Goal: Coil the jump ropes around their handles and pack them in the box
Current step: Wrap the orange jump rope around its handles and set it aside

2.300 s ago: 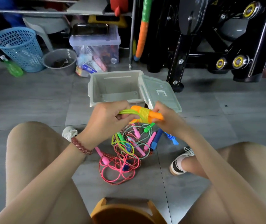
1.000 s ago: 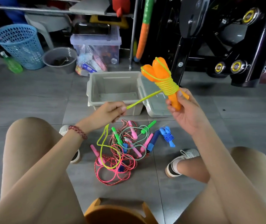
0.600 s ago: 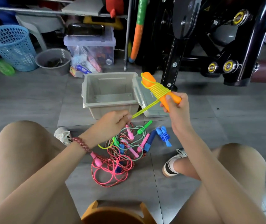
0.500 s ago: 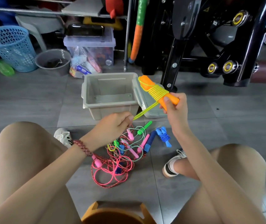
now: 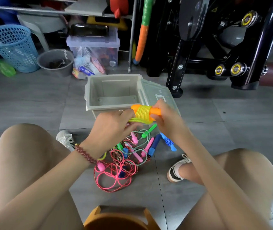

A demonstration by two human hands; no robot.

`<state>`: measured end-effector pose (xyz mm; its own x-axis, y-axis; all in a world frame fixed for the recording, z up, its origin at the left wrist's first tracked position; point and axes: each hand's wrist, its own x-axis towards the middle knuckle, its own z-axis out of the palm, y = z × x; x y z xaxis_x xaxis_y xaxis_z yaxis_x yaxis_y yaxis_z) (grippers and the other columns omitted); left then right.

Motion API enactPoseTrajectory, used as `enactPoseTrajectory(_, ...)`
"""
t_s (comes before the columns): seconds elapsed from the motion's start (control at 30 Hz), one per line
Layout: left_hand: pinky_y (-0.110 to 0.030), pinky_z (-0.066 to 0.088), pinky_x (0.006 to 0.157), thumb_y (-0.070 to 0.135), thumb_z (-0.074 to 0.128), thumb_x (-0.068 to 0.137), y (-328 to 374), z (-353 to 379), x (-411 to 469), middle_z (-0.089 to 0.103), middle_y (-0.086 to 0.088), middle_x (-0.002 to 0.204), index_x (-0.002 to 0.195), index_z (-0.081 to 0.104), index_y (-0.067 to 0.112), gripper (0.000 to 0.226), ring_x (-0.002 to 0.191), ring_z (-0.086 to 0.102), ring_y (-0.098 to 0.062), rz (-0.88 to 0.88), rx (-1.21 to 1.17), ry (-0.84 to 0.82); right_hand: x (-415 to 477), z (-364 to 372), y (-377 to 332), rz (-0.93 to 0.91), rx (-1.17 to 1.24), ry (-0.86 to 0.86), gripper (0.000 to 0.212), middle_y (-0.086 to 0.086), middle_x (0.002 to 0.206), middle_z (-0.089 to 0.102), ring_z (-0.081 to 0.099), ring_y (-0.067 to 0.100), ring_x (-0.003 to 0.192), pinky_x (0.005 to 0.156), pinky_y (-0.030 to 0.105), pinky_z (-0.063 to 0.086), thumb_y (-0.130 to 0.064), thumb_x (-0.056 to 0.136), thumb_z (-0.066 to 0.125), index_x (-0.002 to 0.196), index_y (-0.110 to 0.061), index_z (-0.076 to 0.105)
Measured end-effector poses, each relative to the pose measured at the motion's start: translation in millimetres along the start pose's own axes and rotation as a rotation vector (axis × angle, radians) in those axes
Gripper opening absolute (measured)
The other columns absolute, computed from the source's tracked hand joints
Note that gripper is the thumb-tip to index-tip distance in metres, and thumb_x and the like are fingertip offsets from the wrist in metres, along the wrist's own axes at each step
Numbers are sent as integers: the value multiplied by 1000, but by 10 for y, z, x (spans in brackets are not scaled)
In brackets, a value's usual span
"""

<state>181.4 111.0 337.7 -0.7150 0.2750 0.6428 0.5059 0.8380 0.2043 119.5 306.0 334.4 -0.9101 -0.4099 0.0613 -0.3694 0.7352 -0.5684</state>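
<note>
Head view, looking down between the knees: both hands meet close together just in front of the open grey box [image 5: 114,87]. The right hand [image 5: 167,120] is curled round the orange handles [image 5: 155,110], held level, with the yellow rope [image 5: 143,113] wound tight about their middle. The left hand [image 5: 110,128] pinches the rope's loose end beside the coil. Below them on the floor [image 5: 32,100] lies a tangle of other jump ropes [image 5: 124,156], with a blue one [image 5: 168,141] already coiled just to its right.
</note>
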Motion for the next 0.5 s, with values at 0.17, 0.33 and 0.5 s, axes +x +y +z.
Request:
enactPoseTrajectory(0.17, -25, 36, 37, 49, 64, 81, -13, -56, 6, 49, 5, 48, 66, 60, 12, 40, 43, 49, -16, -162, -6, 112, -144, -67, -125, -164, 152, -210, 13, -8, 80, 58, 55, 13, 74, 69, 32, 46, -11, 91, 58, 98, -20, 55)
enactPoseTrajectory(0.33, -26, 37, 46, 52, 70, 74, -34, -62, 22, 35, 13, 45, 64, 54, 22, 35, 48, 40, -10, -464, -148, 81, -188, -82, -194, -195, 239, -318, 25, 5, 76, 58, 55, 18, 70, 65, 36, 46, -10, 91, 56, 96, -33, 47)
enactPoseTrajectory(0.5, -29, 35, 52, 52, 74, 70, -122, -54, 72, 42, 6, 46, 62, 57, 15, 41, 49, 38, -10, -630, -289, 2, -225, -121, -221, -247, 348, -326, 25, 15, 81, 54, 52, 22, 70, 64, 41, 46, -11, 95, 51, 103, -32, 40)
